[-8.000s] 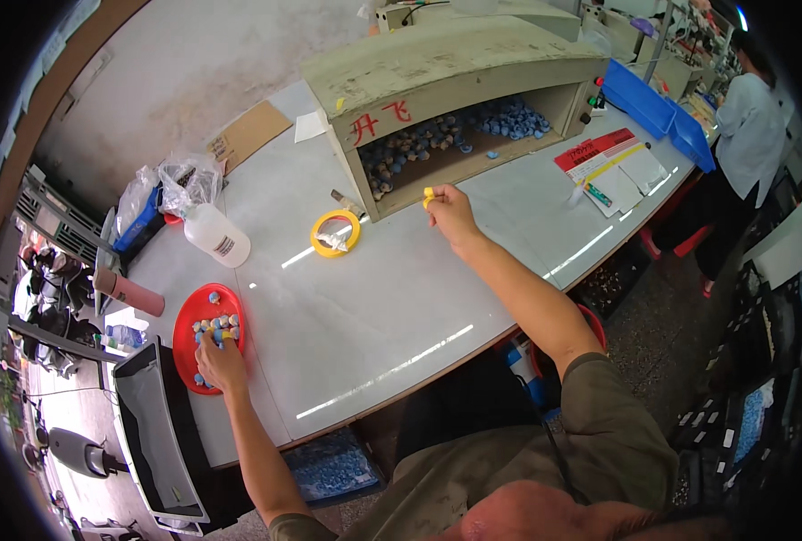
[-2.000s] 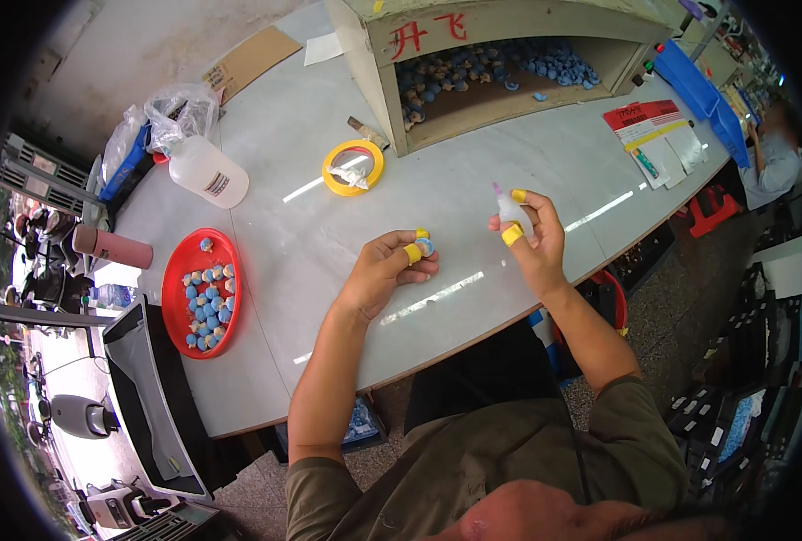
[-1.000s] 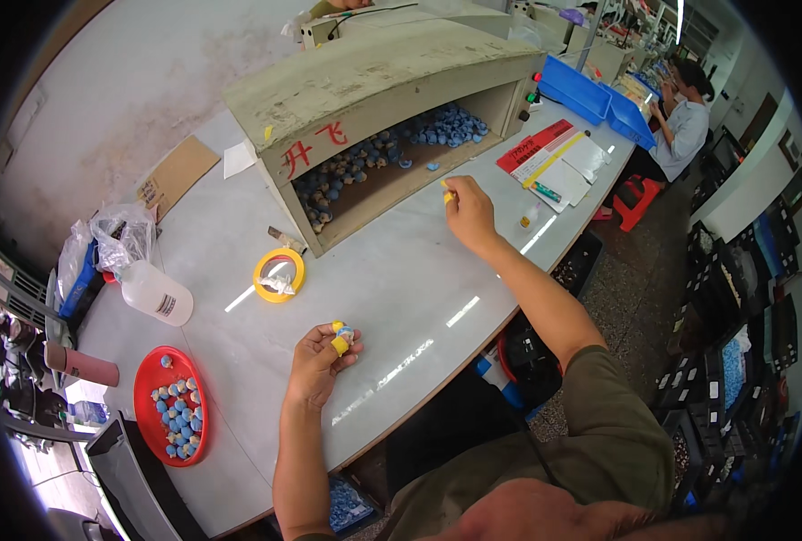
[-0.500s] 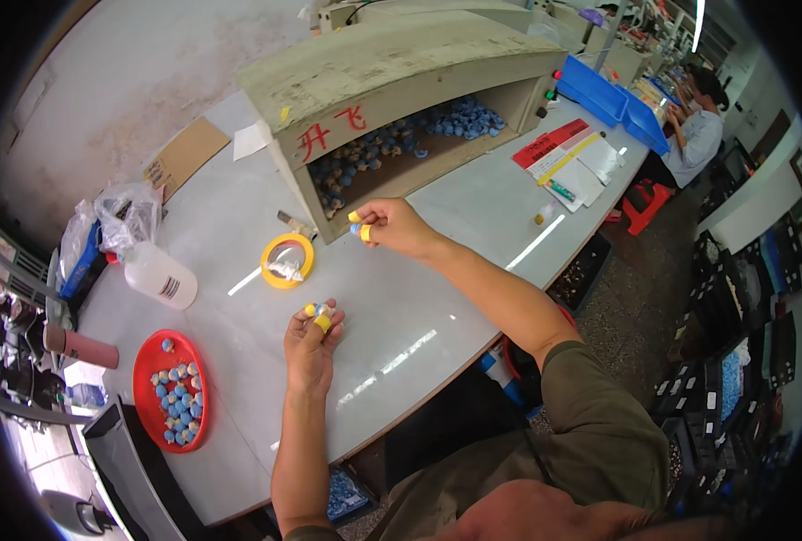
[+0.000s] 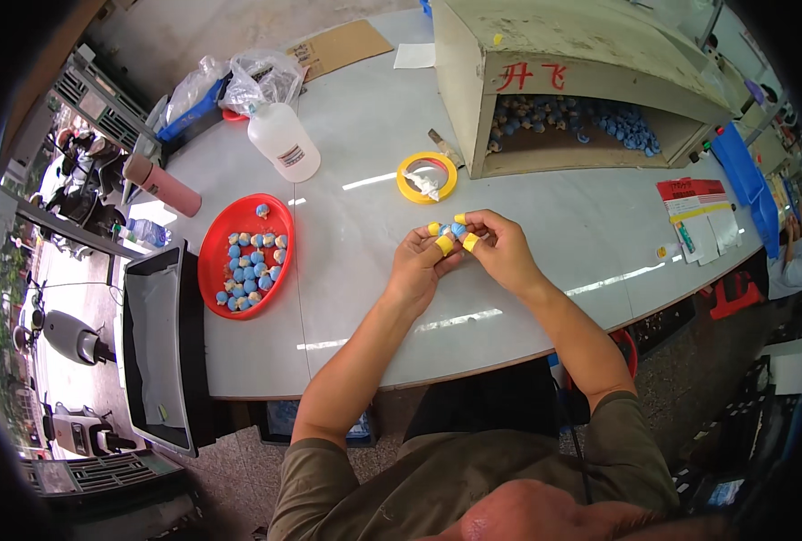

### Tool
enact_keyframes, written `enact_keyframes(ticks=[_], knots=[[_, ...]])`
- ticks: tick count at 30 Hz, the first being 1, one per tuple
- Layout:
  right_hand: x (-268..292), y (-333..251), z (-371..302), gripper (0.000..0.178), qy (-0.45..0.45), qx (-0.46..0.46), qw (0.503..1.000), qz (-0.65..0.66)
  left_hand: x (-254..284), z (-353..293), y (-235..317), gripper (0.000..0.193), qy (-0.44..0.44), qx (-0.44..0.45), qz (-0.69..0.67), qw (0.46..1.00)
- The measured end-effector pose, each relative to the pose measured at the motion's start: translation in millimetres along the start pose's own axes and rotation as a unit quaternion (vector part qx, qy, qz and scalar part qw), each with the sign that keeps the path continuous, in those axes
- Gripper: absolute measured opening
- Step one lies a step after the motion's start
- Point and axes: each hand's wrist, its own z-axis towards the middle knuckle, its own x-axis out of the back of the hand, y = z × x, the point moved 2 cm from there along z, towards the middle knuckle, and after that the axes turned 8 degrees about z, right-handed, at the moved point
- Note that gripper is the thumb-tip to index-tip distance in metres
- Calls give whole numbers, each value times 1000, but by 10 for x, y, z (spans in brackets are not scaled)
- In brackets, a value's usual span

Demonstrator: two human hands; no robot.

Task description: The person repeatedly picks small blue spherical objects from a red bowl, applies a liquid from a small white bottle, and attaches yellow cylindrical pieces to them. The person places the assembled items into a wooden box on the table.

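My left hand point(image 5: 417, 263) and my right hand point(image 5: 507, 254) meet above the grey tabletop, yellow wraps on the thumbs and index fingertips. Between the pinched fingertips sit small blue pieces point(image 5: 458, 230), one in each hand, touching or almost touching. The fingers partly cover them, so their exact shape is hard to make out. To the left, a red plastic bowl point(image 5: 230, 216) holds several small round blue-and-beige parts point(image 5: 257, 257). Ahead on the right, an open-fronted beige box point(image 5: 581, 45) contains many similar blue and beige parts point(image 5: 545, 122).
Beyond my hands lie a yellow tape roll point(image 5: 403, 183) with crumpled white material and a flat-bladed tool point(image 5: 446, 147). A white bottle point(image 5: 279, 142), pink flask point(image 5: 162, 185) and black tray point(image 5: 187, 316) stand left. Papers point(image 5: 703, 221) and blue bins point(image 5: 751, 180) are right.
My right hand has come away from the box's opening with its blue piece and joined my left hand. The head view has turned left, bringing more of the bowl and tray into sight.
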Motion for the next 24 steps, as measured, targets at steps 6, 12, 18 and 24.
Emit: enact_keyframes(ticks=[6, 12, 18, 24], knots=[[35, -140, 4, 33, -15, 103, 983, -155, 2, 24, -27, 29, 1, 6, -2, 1000], [13, -176, 22, 32, -38, 113, 981, -151, 3, 14, -35, 25, -11, 6, 14, 1000], [149, -123, 82, 24, -78, 42, 993, -72, -6, -31, 72, 17, -39, 51, -47, 997], [235, -218, 96, 21, -93, -74, 991, 59, -3, -1, 18, 19, -73, 46, -46, 995]])
